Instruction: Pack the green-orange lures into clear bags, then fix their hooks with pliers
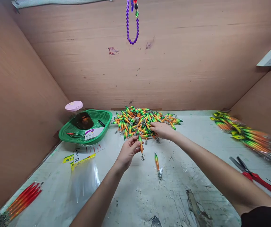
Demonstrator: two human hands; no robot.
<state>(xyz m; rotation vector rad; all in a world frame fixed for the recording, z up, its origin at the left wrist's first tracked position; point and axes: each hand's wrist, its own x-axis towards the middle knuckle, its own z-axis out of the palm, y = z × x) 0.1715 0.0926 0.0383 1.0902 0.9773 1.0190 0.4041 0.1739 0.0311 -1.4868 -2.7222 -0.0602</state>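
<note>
Here the left hand (128,151) pinches one lure (141,145) mid-body; the right hand (162,130) lies on the lure pile (140,119), grip indeterminate. Lure probably light, rigid, slick; avoid hooked tail.

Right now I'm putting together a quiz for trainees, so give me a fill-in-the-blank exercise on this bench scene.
1. The left hand pinches just ____ lure.
2. The right hand rests on the lure pile, right of the ____ basket.
3. The hanging bead string is ____.
4. The scissors have ____ handles.
Missing words: one, green, purple, red.
</note>
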